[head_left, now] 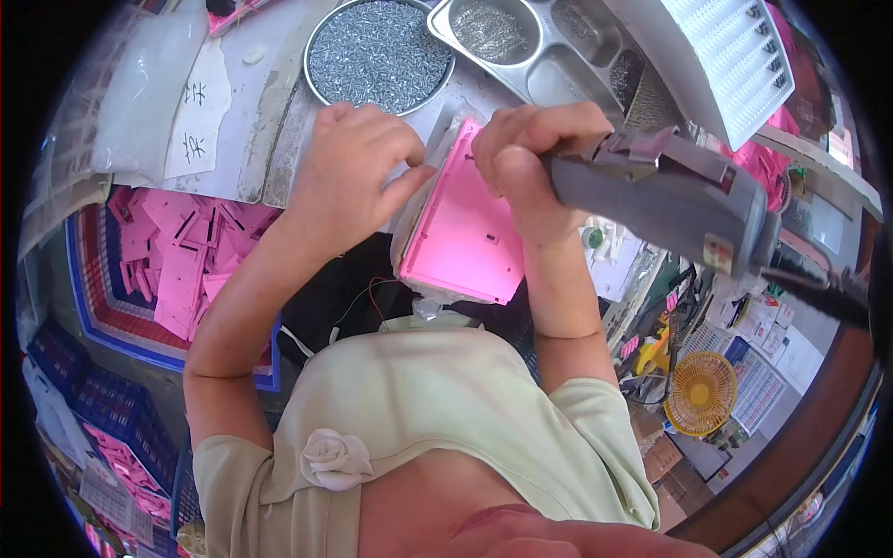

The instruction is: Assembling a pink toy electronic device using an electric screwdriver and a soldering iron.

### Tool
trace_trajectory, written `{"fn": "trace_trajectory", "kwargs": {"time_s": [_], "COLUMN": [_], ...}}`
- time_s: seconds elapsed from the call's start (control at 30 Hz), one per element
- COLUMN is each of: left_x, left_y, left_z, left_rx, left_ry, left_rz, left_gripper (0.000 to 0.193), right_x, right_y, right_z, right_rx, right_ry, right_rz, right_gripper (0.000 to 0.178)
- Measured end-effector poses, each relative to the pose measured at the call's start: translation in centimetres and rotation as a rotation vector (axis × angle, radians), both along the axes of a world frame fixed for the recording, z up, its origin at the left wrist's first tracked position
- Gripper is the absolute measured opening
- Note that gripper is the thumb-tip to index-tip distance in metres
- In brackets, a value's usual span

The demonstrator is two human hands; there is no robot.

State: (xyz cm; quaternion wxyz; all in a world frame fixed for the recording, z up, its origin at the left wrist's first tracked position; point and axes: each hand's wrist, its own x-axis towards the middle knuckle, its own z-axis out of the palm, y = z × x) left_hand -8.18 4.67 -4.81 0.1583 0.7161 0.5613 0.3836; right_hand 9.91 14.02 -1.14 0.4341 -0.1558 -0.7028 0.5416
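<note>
My right hand [539, 167] is wrapped round a grey electric screwdriver [665, 191], which lies across the picture with its cord end off to the right. Its front end is mostly hidden by my fingers, over the far part of a pink plastic panel [470, 242]. The panel lies in front of me on a pad wrapped in clear plastic. Just left of the panel, my left hand [358, 172] hovers with curled fingers and the thumb bent toward the index finger. Whatever it may hold is hidden. Beyond it stands a round metal bowl of screws [379, 51].
A metal compartment tray [558, 79] with small parts stands at the far right, beside a white tray [716, 56]. A blue crate [88, 288] of pink pieces is on the left. A yellow basket [700, 393] sits low on the right.
</note>
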Motion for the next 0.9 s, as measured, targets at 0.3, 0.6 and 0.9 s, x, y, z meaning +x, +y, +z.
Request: {"fn": "trace_trajectory", "kwargs": {"time_s": [0.3,0.6,0.9], "left_x": [1.8,-0.2,-4.4], "left_y": [-0.9,-0.8,4.4], "left_z": [0.2,0.8,-1.8], "left_rx": [0.115,0.104,-0.059], "left_ry": [-0.147,-0.122,0.432], "left_rz": [-0.026,-0.115,0.262], "left_gripper": [0.014,0.018,0.015], "right_x": [0.1,0.5,0.2], "right_y": [-2.1,-3.6,-6.9], "right_z": [5.2,4.5,3.0], "right_rx": [-0.28,-0.31,-0.291], "right_ry": [0.367,0.276,0.057], "right_rz": [0.215,0.227,0.15], "right_gripper": [0.029,0.027,0.024]}}
